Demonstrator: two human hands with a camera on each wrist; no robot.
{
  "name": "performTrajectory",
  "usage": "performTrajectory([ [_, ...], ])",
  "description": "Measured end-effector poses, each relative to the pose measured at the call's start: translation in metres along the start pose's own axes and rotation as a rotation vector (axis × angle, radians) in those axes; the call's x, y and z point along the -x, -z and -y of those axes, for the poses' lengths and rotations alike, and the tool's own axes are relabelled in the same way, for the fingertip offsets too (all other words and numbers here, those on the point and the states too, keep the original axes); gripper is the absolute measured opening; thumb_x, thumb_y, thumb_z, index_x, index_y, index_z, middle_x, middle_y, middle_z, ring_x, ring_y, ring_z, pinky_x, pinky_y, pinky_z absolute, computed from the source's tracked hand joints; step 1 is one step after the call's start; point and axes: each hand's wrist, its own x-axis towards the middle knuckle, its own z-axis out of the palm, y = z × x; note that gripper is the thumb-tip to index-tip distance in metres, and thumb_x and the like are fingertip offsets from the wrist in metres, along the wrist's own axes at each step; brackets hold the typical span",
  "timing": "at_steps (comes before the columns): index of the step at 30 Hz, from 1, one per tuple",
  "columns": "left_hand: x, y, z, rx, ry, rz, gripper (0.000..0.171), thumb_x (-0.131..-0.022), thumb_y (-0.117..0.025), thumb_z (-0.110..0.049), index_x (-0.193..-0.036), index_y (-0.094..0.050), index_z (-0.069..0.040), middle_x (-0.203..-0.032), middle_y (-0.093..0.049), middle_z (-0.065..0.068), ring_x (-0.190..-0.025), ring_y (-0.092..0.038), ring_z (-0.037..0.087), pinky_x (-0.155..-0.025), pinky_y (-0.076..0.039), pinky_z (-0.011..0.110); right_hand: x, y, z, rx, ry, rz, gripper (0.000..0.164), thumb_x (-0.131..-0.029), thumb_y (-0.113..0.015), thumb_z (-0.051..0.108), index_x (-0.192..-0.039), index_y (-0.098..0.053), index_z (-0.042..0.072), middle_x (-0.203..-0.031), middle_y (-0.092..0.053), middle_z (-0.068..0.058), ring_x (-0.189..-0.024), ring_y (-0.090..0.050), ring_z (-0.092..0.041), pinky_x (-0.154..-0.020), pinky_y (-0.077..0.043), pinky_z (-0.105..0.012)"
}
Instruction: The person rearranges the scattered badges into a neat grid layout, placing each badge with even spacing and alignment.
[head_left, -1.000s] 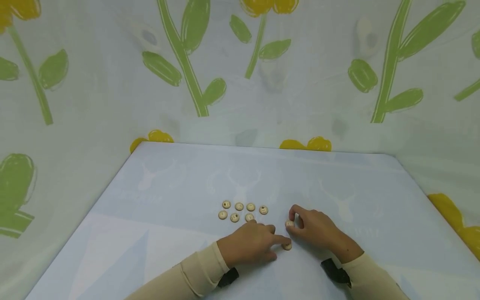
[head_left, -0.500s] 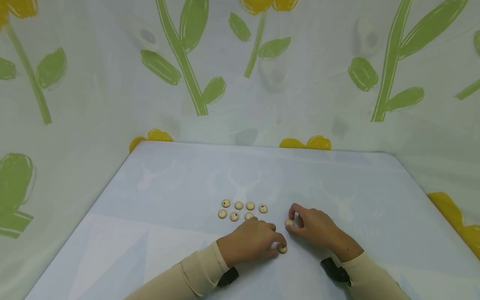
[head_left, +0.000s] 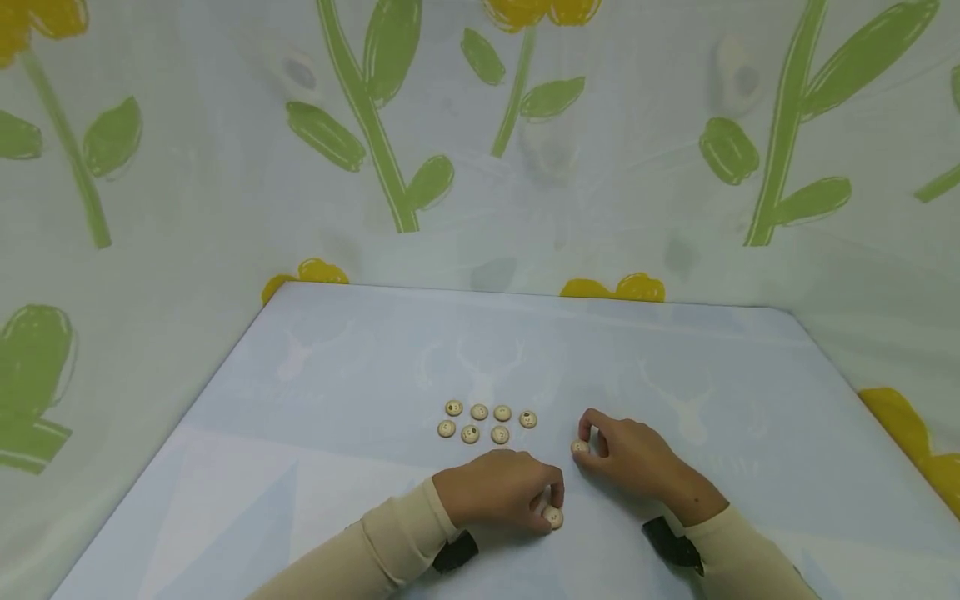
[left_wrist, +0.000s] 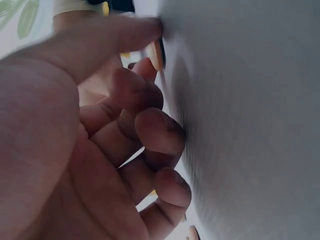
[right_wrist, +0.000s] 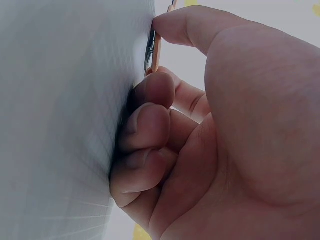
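Note:
My left hand (head_left: 501, 490) pinches a small round wooden disc (head_left: 552, 517) at the table surface, its thumb and index finger at opposite edges. In the left wrist view this disc (left_wrist: 157, 54) shows edge-on, while the other fingers curl down against the table. Slightly farther forward, my right hand (head_left: 628, 452) holds a similar pale disc (head_left: 580, 447) between thumb and index finger. The right wrist view has that disc (right_wrist: 157, 52) as a thin edge by the thumb tip, with the remaining fingers curled on the table.
Ahead of the left hand lie several more discs in two rows, a front-row one (head_left: 500, 434) nearest to it, some with dark printed marks. The table (head_left: 337, 517) has a pale blue and white cover. A flower-patterned curtain (head_left: 480, 200) rises behind its far edge.
My left index finger was stretched over its disc; it has bent into a pinch, and the disc has slid toward me and a little left. The right hand stays in place.

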Motion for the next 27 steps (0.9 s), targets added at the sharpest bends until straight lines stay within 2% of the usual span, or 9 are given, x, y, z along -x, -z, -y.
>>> performTrajectory([
  [6,0.003,0.007,0.005,0.006,0.022,0.01,0.015,-0.084,-0.077,-0.03,-0.089,-0.064,-0.026,-0.063,-0.05,-0.019,-0.054,-0.045,-0.007,-0.051,-0.037,0.011,0.0,-0.001,-0.001,-0.005,0.015,-0.002,0.017,-0.089,-0.072,0.03,-0.096,-0.058,0.023,-0.06,-0.045,0.008,-0.052,-0.038,-0.005,-0.05,-0.03,-0.023],
  [11,0.015,0.023,0.011,0.185,0.015,-0.008,0.014,-0.086,-0.073,-0.027,-0.093,-0.061,-0.025,-0.064,-0.054,-0.018,-0.055,-0.048,-0.005,-0.053,-0.041,0.014,0.0,-0.002,-0.002,0.002,-0.002,-0.004,0.016,-0.089,-0.071,0.03,-0.095,-0.058,0.023,-0.059,-0.044,0.008,-0.051,-0.038,-0.006,-0.05,-0.03,-0.024],
  [14,0.026,0.033,0.016,0.237,0.026,-0.03,0.015,-0.087,-0.073,-0.025,-0.094,-0.06,-0.025,-0.066,-0.056,-0.018,-0.056,-0.05,-0.004,-0.054,-0.043,0.016,-0.001,-0.003,-0.001,0.003,-0.014,-0.008,0.015,-0.089,-0.071,0.029,-0.094,-0.058,0.023,-0.058,-0.045,0.008,-0.051,-0.039,-0.006,-0.049,-0.03,-0.024],
  [18,0.041,0.036,0.026,0.208,0.078,-0.063,0.014,-0.087,-0.071,-0.027,-0.093,-0.059,-0.026,-0.067,-0.057,-0.02,-0.058,-0.05,-0.004,-0.056,-0.043,0.017,-0.001,-0.004,-0.001,0.005,-0.017,-0.011,0.014,-0.089,-0.07,0.03,-0.094,-0.058,0.023,-0.058,-0.045,0.008,-0.051,-0.039,-0.007,-0.049,-0.031,-0.024],
  [27,0.073,0.03,0.053,0.154,0.166,-0.114,0.017,-0.082,-0.073,-0.022,-0.092,-0.059,-0.023,-0.065,-0.055,-0.02,-0.06,-0.05,-0.003,-0.061,-0.042,0.019,-0.001,-0.003,-0.001,0.003,-0.009,-0.005,0.014,-0.09,-0.069,0.03,-0.095,-0.058,0.023,-0.058,-0.046,0.009,-0.05,-0.039,-0.006,-0.049,-0.031,-0.023],
])
